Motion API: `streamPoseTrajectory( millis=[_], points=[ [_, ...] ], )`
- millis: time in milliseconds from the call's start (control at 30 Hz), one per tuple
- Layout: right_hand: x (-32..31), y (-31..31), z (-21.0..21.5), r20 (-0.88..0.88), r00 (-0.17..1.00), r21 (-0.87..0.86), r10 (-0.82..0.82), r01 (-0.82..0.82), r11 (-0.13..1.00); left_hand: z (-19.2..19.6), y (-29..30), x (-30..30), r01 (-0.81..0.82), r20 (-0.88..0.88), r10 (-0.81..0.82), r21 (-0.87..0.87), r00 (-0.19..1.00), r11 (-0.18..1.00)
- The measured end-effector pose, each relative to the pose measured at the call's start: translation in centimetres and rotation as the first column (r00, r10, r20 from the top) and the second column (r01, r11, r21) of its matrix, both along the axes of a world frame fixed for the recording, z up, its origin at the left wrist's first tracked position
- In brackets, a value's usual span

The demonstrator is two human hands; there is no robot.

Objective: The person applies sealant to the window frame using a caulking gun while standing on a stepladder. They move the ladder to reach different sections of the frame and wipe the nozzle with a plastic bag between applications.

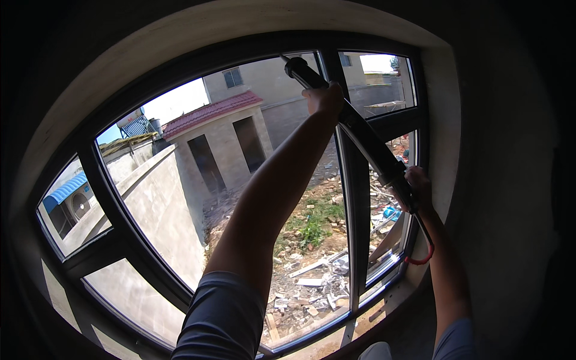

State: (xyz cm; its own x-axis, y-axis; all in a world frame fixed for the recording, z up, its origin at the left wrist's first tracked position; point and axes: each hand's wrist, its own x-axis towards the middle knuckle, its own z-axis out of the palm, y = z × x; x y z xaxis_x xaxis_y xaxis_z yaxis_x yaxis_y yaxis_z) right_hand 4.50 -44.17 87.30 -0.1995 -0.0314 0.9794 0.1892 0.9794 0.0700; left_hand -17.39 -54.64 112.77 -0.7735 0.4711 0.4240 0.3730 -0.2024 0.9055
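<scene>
A long black caulking gun (373, 146) slants across the window from upper left to lower right. Raised high, my left hand (324, 99) is wrapped round its barrel near the front end. My right hand (419, 185) grips the rear by the handle; a thin rod with a red hooked end (423, 260) hangs out below it. The gun's pointed nozzle (284, 58) is at the upper edge of the large middle pane, beside the dark window frame (252, 49). Whether the tip touches the frame, I cannot tell. My fingers on the handle are partly hidden.
Dark mullions (354, 210) divide the window into several panes. The sill (360, 330) runs along the bottom, with plastered wall (486, 198) at right. Outside lie rubble (312, 282), a light wall (162, 198) and a low building with a red tiled roof (213, 113).
</scene>
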Motion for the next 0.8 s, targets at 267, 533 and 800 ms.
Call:
streamPoseTrajectory(
  millis=[267,533,800],
  points=[
    [1.3,3.7,-1.3,-0.01,0.986,0.015,-0.166,0.166,0.986,0.2,4.8,1.4,0.06,0.01,-0.06,-0.017,0.998,0.998],
    [2.3,6.5,-1.5,-0.051,0.983,-0.019,-0.175,0.174,0.985,0.6,7.5,3.2,0.05,0.021,-0.049,-0.047,0.999,0.998],
    [2.6,5.0,-1.5,-0.098,0.971,-0.013,-0.22,0.22,0.976,1.1,8.1,4.1,0.026,-0.019,-0.028,-0.101,0.999,0.995]
  ],
)
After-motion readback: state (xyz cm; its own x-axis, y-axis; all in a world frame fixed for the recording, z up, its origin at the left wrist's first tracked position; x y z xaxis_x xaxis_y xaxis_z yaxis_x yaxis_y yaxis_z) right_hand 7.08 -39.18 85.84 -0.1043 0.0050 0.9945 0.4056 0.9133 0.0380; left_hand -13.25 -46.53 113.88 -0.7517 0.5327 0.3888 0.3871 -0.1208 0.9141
